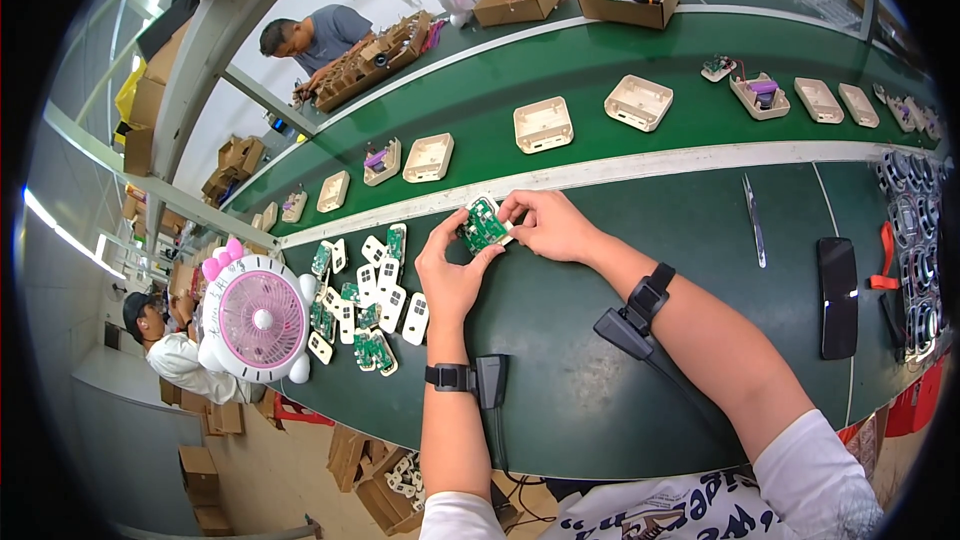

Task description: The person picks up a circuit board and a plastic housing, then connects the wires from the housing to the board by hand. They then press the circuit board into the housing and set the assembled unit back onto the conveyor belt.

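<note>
I read clock directions from the board in my hands. The green tabletop (pixel 700 240) spreads widest toward 4 o'clock; its far edge ends at a white rail (pixel 600 171) at 12, its near edge curves past my shirt (pixel 680 508) at 5. Beyond the rail runs the belt (pixel 480 105), with pale casings (pixel 543 125) along it, so a push toward 12 could knock my knuckles on the rail. The fan (pixel 262 320) stands at 8, beside the tabletop's left edge, closing off that side. Nearer at 8 lies the pile (pixel 366 285) of boards and white covers; my left wrist passes just beside it, and a careless sweep would scatter pieces.

My left hand (pixel 452 258) is half curled, thumb and fingers gripping the board's left side. My right hand (pixel 540 226) has its fingertips drawn close at the board's right edge; I cannot tell what they pinch. The phone (pixel 838 297) lies past 3, well apart, and the tweezers (pixel 754 222) at 3, leaving room for my right hand to swing out. The cable (pixel 672 377) at 4 could snag if that forearm twists. The board (pixel 484 227) itself is up between both hands, near the rail; a loosened left thumb could let it slip.
</note>
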Available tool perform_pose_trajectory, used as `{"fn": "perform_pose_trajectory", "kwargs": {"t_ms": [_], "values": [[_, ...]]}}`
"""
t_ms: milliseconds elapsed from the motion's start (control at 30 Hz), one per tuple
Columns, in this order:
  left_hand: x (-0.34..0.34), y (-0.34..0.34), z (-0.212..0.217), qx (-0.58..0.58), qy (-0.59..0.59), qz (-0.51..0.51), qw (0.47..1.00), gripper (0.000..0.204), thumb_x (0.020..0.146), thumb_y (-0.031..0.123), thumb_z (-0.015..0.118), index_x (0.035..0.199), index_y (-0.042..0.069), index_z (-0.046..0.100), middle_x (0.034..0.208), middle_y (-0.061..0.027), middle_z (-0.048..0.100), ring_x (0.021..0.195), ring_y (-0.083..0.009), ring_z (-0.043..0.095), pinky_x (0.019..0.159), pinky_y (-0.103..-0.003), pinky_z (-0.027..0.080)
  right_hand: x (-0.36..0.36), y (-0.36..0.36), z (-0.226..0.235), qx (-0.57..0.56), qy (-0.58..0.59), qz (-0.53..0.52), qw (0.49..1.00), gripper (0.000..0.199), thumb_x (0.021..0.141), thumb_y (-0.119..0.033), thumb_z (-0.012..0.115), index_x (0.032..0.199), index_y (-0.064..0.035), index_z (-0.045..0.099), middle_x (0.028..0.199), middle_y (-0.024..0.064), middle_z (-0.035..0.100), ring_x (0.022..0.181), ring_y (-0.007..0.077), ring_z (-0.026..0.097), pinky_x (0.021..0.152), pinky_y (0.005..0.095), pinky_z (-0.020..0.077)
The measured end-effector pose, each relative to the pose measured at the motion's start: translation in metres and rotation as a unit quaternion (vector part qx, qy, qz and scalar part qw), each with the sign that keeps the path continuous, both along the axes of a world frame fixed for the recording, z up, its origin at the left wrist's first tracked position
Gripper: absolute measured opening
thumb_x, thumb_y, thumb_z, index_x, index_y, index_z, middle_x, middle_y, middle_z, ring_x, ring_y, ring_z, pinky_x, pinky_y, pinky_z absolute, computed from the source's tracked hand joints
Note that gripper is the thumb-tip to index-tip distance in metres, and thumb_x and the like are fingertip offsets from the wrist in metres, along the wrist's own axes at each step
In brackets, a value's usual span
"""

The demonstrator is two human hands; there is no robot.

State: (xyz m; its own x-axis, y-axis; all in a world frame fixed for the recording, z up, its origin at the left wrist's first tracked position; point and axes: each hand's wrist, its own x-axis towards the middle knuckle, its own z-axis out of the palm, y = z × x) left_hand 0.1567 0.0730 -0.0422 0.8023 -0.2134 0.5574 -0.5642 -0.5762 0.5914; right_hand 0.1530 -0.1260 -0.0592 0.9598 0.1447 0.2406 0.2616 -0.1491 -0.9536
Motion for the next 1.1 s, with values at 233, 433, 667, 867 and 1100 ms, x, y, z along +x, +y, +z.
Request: {"fn": "perform_pose_trajectory", "kwargs": {"t_ms": [233, 433, 667, 867, 1100], "values": [[0.002, 0.003, -0.002, -0.015, 0.000, -0.008, 1.000, 0.062, 0.063, 0.014, 0.095, 0.118, 0.000, 0.069, 0.120, -0.0152, 0.072, 0.105, -0.0274, 0.070, 0.090, -0.037, 0.056, 0.004, 0.003, -0.003, -0.001, -0.007, 0.004, 1.000, 0.018, 0.082, 0.005, 0.066, 0.099, 0.0001, 0.063, 0.089, 0.0068, 0.065, 0.062, 0.0082, 0.059, 0.057, 0.0261, 0.0478], [0.005, 0.004, -0.002, -0.015, -0.009, -0.014, 1.000, 0.061, 0.063, 0.013, 0.095, 0.117, 0.000, 0.069, 0.119, -0.0155, 0.072, 0.106, -0.0273, 0.070, 0.090, -0.037, 0.055, 0.006, 0.005, -0.005, 0.018, 0.008, 0.015, 1.000, 0.018, 0.083, 0.005, 0.066, 0.100, 0.0003, 0.062, 0.088, 0.0059, 0.064, 0.062, 0.0077, 0.059, 0.052, 0.0254, 0.0471], [0.006, 0.008, -0.004, -0.014, -0.014, -0.014, 1.000, 0.059, 0.064, 0.013, 0.094, 0.115, 0.000, 0.069, 0.117, -0.0153, 0.072, 0.104, -0.0270, 0.070, 0.090, -0.036, 0.055, 0.009, 0.008, -0.005, 0.013, 0.020, 0.023, 0.999, 0.019, 0.083, 0.005, 0.064, 0.101, -0.0004, 0.062, 0.090, 0.0055, 0.063, 0.064, 0.0084, 0.060, 0.050, 0.0251, 0.0486], [0.007, 0.007, -0.002, -0.003, -0.020, -0.012, 1.000, 0.058, 0.063, 0.013, 0.094, 0.114, 0.000, 0.069, 0.115, -0.0147, 0.073, 0.101, -0.0267, 0.070, 0.087, -0.036, 0.055, 0.012, 0.010, -0.006, 0.017, 0.041, 0.023, 0.999, 0.020, 0.082, 0.005, 0.063, 0.101, -0.0011, 0.061, 0.091, 0.0051, 0.062, 0.067, 0.0086, 0.060, 0.051, 0.0251, 0.0497], [0.008, 0.010, -0.004, 0.005, -0.011, -0.007, 1.000, 0.060, 0.063, 0.012, 0.095, 0.116, 0.001, 0.069, 0.114, -0.0135, 0.073, 0.103, -0.0252, 0.070, 0.092, -0.038, 0.057, 0.015, 0.012, -0.008, 0.020, 0.055, 0.028, 0.998, 0.020, 0.081, 0.006, 0.063, 0.099, -0.0015, 0.061, 0.090, 0.0047, 0.063, 0.066, 0.0084, 0.060, 0.051, 0.0247, 0.0493]]}}
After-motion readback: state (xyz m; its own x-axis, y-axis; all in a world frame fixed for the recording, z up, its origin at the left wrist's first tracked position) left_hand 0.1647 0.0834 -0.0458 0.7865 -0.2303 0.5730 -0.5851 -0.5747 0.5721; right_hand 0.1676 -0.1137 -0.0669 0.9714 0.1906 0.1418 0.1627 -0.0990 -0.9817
